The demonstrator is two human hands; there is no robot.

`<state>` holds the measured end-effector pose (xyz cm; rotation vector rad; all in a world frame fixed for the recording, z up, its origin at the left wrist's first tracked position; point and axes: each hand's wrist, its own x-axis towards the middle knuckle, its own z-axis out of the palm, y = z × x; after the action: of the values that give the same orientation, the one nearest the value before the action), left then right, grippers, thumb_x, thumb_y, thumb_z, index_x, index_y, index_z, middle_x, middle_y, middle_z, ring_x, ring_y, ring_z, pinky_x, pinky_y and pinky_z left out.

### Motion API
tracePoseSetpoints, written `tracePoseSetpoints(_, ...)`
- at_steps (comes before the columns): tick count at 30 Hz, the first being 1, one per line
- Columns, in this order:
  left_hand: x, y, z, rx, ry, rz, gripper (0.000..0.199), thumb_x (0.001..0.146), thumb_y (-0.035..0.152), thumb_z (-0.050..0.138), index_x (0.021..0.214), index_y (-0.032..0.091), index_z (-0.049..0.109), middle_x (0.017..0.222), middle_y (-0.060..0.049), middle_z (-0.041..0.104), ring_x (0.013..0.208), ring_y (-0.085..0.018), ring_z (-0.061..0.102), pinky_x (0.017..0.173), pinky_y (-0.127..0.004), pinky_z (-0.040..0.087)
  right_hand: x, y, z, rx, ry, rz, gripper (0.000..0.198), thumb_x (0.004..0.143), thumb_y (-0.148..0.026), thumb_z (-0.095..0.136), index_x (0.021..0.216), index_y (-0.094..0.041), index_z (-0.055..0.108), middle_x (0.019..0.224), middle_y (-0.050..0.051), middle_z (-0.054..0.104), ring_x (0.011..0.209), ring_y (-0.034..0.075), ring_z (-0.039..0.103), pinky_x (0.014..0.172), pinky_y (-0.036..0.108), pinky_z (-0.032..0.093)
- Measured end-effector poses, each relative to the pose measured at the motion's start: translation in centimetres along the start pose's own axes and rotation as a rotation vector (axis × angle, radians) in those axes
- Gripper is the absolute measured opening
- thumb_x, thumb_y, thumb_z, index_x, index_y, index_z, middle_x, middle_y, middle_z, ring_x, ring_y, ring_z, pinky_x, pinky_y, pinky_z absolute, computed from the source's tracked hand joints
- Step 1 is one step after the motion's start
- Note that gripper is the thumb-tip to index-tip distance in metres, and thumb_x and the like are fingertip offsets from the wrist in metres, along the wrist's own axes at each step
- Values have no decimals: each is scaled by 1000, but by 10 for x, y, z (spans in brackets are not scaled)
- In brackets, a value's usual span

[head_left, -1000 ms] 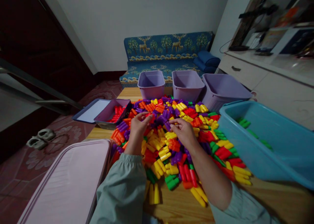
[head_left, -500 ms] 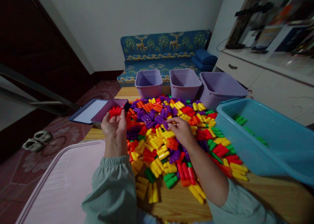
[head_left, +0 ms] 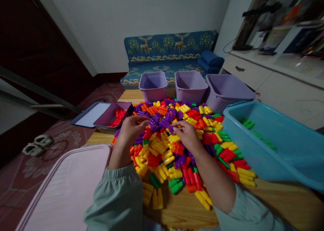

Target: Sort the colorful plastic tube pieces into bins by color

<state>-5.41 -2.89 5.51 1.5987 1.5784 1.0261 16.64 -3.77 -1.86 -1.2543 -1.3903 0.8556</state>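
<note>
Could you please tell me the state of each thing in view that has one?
Block heap: loose, mixed colours.
Left hand: fingers partly curled, over the heap's left side.
Right hand: fingers bent, at a purple block; grip unclear.
Tin: open, red blocks inside.
Blue tub: open, green blocks inside.
Lilac bins: all three uncovered, upright.
Pink lid: lying flat.
Drawer: shut.

A wooden table [head_left: 177,210] bears a wide, loose heap of blocks [head_left: 158,146] in yellow, red, purple, orange and green, with bare wood showing at its near side. Three purple bins [head_left: 153,93] stand along the far side, a blue tub [head_left: 243,140] at the right, an open box [head_left: 105,127] at the left.
</note>
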Motion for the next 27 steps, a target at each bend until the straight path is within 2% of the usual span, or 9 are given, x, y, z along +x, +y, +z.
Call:
tracePoseSetpoints(3, -8, 5, 1, 550, -138, 58, 22, 69, 19, 65, 86, 19, 79, 82, -8, 75, 83, -26, 68, 78, -34, 51, 0, 0, 0, 9, -3, 1, 13, 76, -23, 59, 84, -19, 69, 79, 4, 69, 74, 18, 68, 66, 29, 55)
tracePoseSetpoints(6, -10, 4, 2, 759, -104, 86, 34, 68, 13, 64, 98, 21, 78, 95, -10, 74, 91, -27, 68, 82, -34, 50, 0, 3, 2, 39, -9, 0, 13, 77, -24, 59, 84, -18, 68, 80, 3, 68, 71, 16, 67, 65, 28, 56)
tracePoseSetpoints(11, -5, -4, 24, 683, -138, 229, 42, 75, 15, 61, 116, 18, 72, 113, -12, 69, 100, -25, 66, 89, -33, 50, -1, -1, 1, -55, -11, -49, 13, 78, -21, 59, 87, -18, 68, 93, 5, 66, 66, 13, 65, 65, 27, 55)
tracePoseSetpoints(14, -4, -6, 40, 661, -195, 258, 49, 76, 13, 59, 124, 16, 66, 117, -13, 69, 107, -25, 64, 94, -33, 48, -5, -10, 0, -266, -85, -127, 30, 79, -17, 61, 108, -20, 69, 120, 9, 61, 63, 10, 61, 69, 29, 55)
tracePoseSetpoints(16, -6, -5, 47, 686, -198, 236, 51, 76, 12, 59, 126, 17, 64, 117, -13, 69, 108, -26, 64, 94, -34, 48, -9, -17, -1, -421, -162, -181, 45, 79, -15, 62, 122, -27, 65, 138, 8, 51, 70, 11, 64, 77, 33, 55)
tracePoseSetpoints(18, -8, -3, 51, 707, -178, 198, 52, 76, 14, 60, 127, 19, 63, 115, -13, 69, 107, -27, 65, 91, -34, 49, -12, -21, -1, -545, -223, -232, 48, 80, -18, 64, 126, -32, 63, 144, 6, 46, 90, 18, 66, 89, 38, 52)
tracePoseSetpoints(21, -9, -3, 54, 687, -133, 166, 50, 76, 19, 63, 125, 21, 64, 112, -13, 70, 105, -27, 66, 88, -33, 50, -14, -24, -1, -615, -263, -276, 38, 82, -23, 65, 120, -29, 68, 139, 7, 50, 113, 25, 60, 99, 42, 47)
tracePoseSetpoints(24, -6, -8, 56, 626, -106, 177, 46, 78, 25, 65, 123, 20, 65, 109, -13, 71, 101, -27, 66, 85, -32, 50, -12, -21, -1, -565, -251, -261, 36, 81, -19, 64, 116, -26, 69, 122, 7, 57, 97, 20, 63, 89, 36, 51)
tracePoseSetpoints(27, -1, -14, 58, 541, -93, 173, 41, 81, 34, 63, 119, 16, 67, 100, -12, 73, 89, -24, 67, 76, -30, 49, -8, -14, 0, -457, -129, -240, 32, 78, -9, 58, 105, -21, 70, 104, 6, 59, 83, 16, 62, 75, 29, 53)
